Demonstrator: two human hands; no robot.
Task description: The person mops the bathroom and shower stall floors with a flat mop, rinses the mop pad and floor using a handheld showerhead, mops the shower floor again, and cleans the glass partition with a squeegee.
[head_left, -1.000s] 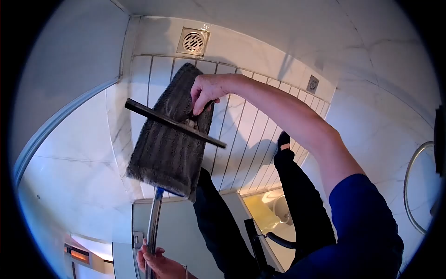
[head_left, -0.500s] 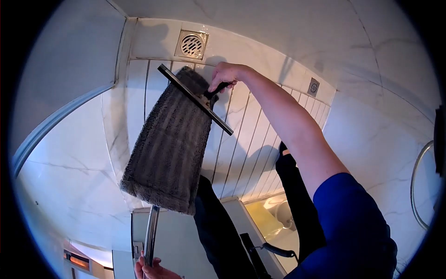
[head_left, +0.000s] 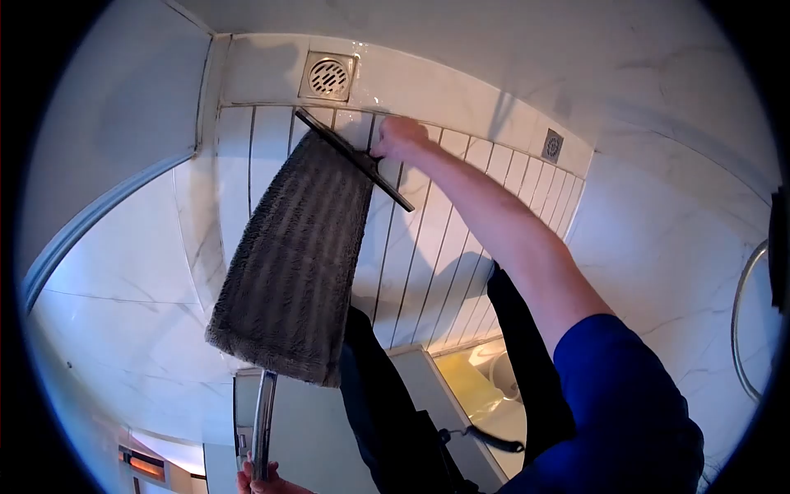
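A flat mop with a grey striped plush pad [head_left: 292, 263] is held up, pad facing me, above the tiled floor. Its metal pole [head_left: 262, 420] runs down to the bottom of the view, where my left hand [head_left: 267, 480] is closed around it. My right hand [head_left: 400, 138] grips a squeegee [head_left: 395, 191] by its short handle, which the fingers mostly hide. The squeegee's long dark blade lies slantwise across the upper end of the pad; whether it presses on the fibres I cannot tell.
A square floor drain [head_left: 328, 77] sits just beyond the pad, with wet spots beside it. A smaller drain [head_left: 553, 146] is farther right. Marble-look walls [head_left: 658, 239] enclose the space. My dark-trousered legs, a coiled black cord [head_left: 494, 440] and a curved hose [head_left: 745, 321] are nearby.
The squeegee has slid slightly toward the far end of the pad. My right hand has turned, so its fingers show less. The mop has shifted a little left in view.
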